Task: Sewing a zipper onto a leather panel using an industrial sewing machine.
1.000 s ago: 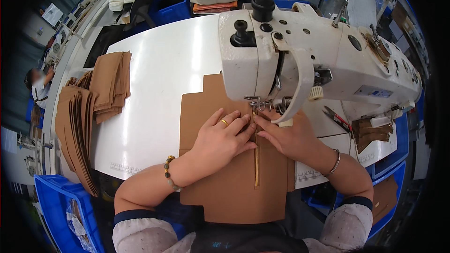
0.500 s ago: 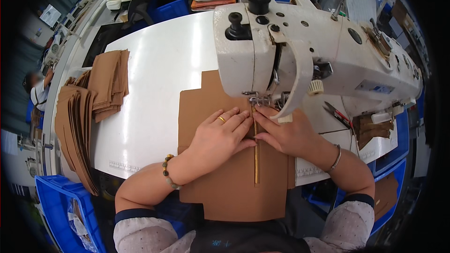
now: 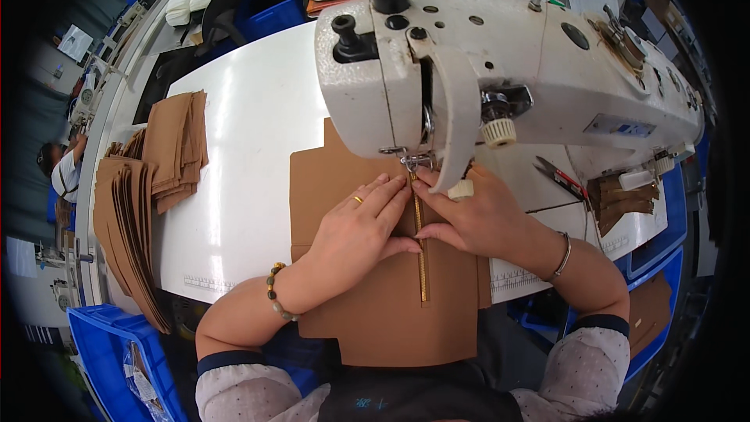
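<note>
A brown cut panel [image 3: 406, 328] lies flat on the white table, its far part beneath the head of a white sewing machine [image 3: 547, 55]. Down its middle runs a narrow slot with a gold-toothed zipper [image 3: 423, 273], whose far end meets the presser foot [image 3: 418, 162]. My left hand [image 3: 363, 223] rests flat on the panel left of the zipper, fingers stretched toward the foot. On the other side, my right hand [image 3: 473, 219] presses the panel, its index fingertip close to the foot and its thumb at the zipper's edge. The machine's guard partly covers the right fingers.
Stacked brown pieces [image 3: 125, 219] lie at the table's left. Red-handled thread snips [image 3: 558, 176] and small brown scraps [image 3: 625, 203] sit to the right. Blue bins [image 3: 117, 352] stand below both sides. A person [image 3: 66, 168] sits far left.
The view has shifted slightly, so the machine head appears larger and further left. Both hands keep nearly the same hold on the panel beside the zipper.
</note>
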A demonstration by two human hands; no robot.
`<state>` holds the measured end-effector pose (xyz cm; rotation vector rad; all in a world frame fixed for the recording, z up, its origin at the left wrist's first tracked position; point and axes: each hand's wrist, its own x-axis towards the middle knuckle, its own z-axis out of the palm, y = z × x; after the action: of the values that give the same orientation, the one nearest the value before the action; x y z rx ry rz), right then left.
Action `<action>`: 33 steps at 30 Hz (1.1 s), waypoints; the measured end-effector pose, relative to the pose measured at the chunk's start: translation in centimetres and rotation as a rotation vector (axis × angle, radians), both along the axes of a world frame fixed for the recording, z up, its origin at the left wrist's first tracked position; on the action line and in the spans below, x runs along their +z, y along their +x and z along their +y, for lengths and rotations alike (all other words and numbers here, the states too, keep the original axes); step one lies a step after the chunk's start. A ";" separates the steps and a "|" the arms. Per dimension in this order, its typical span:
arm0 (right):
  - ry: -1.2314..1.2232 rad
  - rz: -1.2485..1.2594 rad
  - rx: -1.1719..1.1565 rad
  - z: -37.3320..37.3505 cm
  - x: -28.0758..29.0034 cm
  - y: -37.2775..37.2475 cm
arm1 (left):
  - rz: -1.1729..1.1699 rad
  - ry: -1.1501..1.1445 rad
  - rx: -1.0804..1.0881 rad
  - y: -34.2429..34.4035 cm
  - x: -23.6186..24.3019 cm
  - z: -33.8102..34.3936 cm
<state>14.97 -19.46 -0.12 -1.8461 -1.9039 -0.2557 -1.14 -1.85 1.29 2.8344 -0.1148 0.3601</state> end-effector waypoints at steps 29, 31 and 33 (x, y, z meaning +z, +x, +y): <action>-0.029 -0.019 -0.053 0.3 -0.5 0.5 | -0.005 0.113 -0.023 1.1 -0.4 1.3; -0.031 -0.055 -0.066 0.3 -0.4 0.5 | -0.022 0.110 -0.025 1.2 -0.4 1.4; -0.026 -0.046 -0.059 0.4 -0.4 0.5 | -0.026 0.107 -0.030 1.2 -0.4 1.5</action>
<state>15.51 -19.11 -0.53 -1.9320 -1.8934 -0.2968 0.08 -0.39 0.85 2.9305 -0.1870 0.3959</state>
